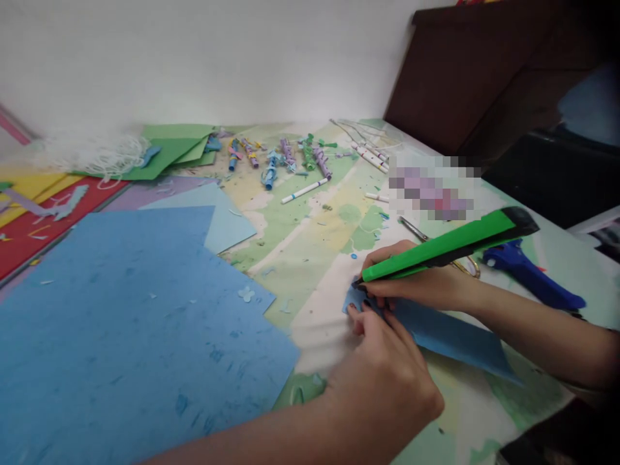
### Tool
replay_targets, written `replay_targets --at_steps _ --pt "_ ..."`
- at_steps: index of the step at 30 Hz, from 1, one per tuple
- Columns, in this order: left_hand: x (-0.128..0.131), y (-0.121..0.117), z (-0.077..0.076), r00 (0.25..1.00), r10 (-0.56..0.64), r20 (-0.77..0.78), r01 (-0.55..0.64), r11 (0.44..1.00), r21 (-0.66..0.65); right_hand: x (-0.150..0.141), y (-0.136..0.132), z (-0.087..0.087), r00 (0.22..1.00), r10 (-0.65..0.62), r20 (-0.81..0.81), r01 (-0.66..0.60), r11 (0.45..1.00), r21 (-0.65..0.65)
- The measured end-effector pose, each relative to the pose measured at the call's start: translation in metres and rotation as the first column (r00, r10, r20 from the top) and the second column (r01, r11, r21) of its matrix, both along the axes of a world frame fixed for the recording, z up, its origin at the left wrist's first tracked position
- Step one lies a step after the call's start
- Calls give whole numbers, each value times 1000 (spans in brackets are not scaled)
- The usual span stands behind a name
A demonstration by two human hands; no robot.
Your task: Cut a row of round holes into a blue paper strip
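My right hand (411,274) is closed in a pen grip around a long green-and-black tool (440,245). The tool's narrow black tip touches or nearly touches the end of a blue paper strip (455,336); whether it is a pen or a cutter I cannot tell. My left hand (382,361) has its fingers curled onto that same end of the strip, thumb and fingertips holding it close to the tip. Both hands partly cover the strip, which runs back under my right wrist. Scissors (411,228) with gold handles lie partly hidden behind the tool.
A large blue sheet (130,310) with scraps and a small flower cutout (246,294) fills the left. Behind are green sheets (169,152), white string (97,152), decorated paper rolls (271,171) and white markers (305,191). A blue glue gun (535,274) lies at right.
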State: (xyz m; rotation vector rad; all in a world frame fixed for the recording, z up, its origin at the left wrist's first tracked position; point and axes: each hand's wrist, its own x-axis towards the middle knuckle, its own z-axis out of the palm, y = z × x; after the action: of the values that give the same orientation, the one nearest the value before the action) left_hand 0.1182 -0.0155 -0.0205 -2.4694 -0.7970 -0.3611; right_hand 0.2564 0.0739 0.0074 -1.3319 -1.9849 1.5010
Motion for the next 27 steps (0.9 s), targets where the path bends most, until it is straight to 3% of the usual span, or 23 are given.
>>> replay_targets --at_steps 4,8,14,19,27 --pt "19 -1 0 998 54 19 -54 999 3 10 -2 -5 999 24 44 -28 995 99" --pt "11 0 -1 995 25 93 -25 1000 1 19 -2 -17 1000 12 25 -16 989 147" --pt "-20 -2 -15 976 90 199 -77 994 -73 21 5 -23 994 29 -102 -30 1000 -7" --pt "-24 -1 -28 975 77 209 -63 995 -75 21 8 -21 989 46 -141 -50 998 -26" --pt "-21 6 -23 978 0 209 4 1000 -21 17 4 -18 996 -9 -86 7 1000 -22"
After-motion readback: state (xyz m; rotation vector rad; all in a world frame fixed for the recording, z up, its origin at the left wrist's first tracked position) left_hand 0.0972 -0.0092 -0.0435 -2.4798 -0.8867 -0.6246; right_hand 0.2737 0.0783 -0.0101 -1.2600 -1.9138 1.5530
